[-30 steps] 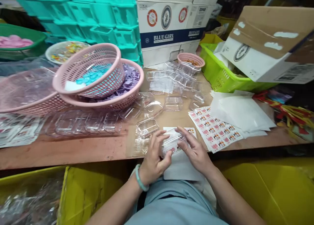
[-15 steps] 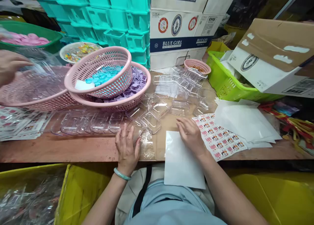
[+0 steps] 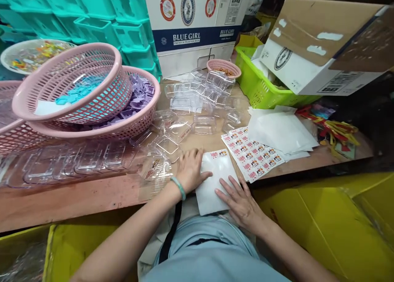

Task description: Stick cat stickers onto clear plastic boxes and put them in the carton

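Observation:
My left hand point(image 3: 191, 170), with a pale green bangle on the wrist, lies on the left edge of a white backing sheet point(image 3: 215, 179) that hangs over the table's front edge and carries two stickers at its top. My right hand point(image 3: 240, 200) rests flat on the sheet's lower right part, fingers stretched out. Neither hand holds anything. Just left of my left hand sits a clear plastic box with a sticker on it point(image 3: 154, 169). A full sticker sheet point(image 3: 250, 152) lies to the right.
Stacked pink baskets point(image 3: 76, 89) hold blue and purple pieces. Several clear empty boxes point(image 3: 200, 105) cover the wooden table point(image 3: 76, 196). Beyond them are a green basket point(image 3: 261, 89), a tilted carton point(image 3: 320, 44), white papers point(image 3: 280, 130), teal crates point(image 3: 101, 15) and yellow bins point(image 3: 332, 220).
The clear box held in both hands a second ago now lies on the table at left. Both hands came down onto the white sheet. The view shifted right; another person's hand at left is gone.

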A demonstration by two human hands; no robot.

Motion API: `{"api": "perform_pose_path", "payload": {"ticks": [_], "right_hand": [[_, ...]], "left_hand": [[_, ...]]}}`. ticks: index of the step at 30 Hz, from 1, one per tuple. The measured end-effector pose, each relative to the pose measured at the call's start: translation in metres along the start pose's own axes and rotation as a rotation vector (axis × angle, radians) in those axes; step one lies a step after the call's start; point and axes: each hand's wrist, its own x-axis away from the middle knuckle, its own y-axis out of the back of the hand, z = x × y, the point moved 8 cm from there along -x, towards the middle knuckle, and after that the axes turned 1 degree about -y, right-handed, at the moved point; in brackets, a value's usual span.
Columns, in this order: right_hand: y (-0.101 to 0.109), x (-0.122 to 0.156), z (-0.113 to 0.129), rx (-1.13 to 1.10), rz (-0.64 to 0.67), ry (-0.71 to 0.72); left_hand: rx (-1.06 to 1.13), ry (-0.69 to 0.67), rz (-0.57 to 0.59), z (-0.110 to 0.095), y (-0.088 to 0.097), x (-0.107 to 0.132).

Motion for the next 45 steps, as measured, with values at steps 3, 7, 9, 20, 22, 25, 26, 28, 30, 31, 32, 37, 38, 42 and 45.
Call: {"api": "perform_pose_path", "payload": {"ticks": [3,7,9,20,22,25,26,28,30,31,32,37,38,42,45], "right_hand": [[0.004,-0.003,-0.002,-0.096,0.048,0.01],[0.026,-0.023,-0.005,-0.257,-0.146,-0.046],[0.036,-0.036,-0.015,-0.336,-0.339,-0.139],[0.035,-0.056,-0.039,-0.549,-0.687,-0.309],[0.04,-0.056,-0.042,-0.6,-0.702,-0.354],[0.049,-0.062,-0.046,-0.64,-0.717,-0.388],[0.051,-0.065,-0.047,-0.646,-0.731,-0.394],[0.055,-0.069,-0.048,-0.648,-0.761,-0.401],[0.058,-0.072,-0.048,-0.643,-0.787,-0.402],[0.059,-0.073,-0.049,-0.638,-0.797,-0.402],[0.06,-0.074,-0.049,-0.634,-0.804,-0.398],[0.056,-0.074,-0.054,-0.634,-0.781,-0.366],[0.054,-0.073,-0.056,-0.657,-0.781,-0.379],[0.039,-0.069,-0.073,-0.926,-0.826,-0.566],[0.026,-0.064,-0.097,-1.329,-0.97,-0.716]], "left_hand": [[0.033,0.09,0.167,0.009,-0.013,-0.027],[0.129,0.078,0.257,0.009,-0.01,-0.035],[0.168,0.075,0.265,0.008,-0.01,-0.033],[0.629,0.283,0.377,-0.001,-0.013,-0.019],[0.962,0.385,0.349,-0.006,-0.013,-0.011],[1.334,0.504,0.259,-0.014,-0.013,-0.001],[1.39,0.513,0.236,-0.016,-0.013,0.001],[1.465,0.505,0.2,-0.02,-0.011,0.003],[1.497,0.483,0.17,-0.022,-0.01,0.002],[1.501,0.473,0.157,-0.022,-0.009,0.001],[1.498,0.465,0.145,-0.022,-0.008,0.0],[1.459,0.47,0.124,-0.022,-0.008,-0.003],[1.456,0.478,0.126,-0.023,-0.008,-0.003],[1.456,0.519,0.117,-0.022,-0.015,-0.003],[1.355,0.542,0.036,-0.005,-0.02,-0.006]]}}
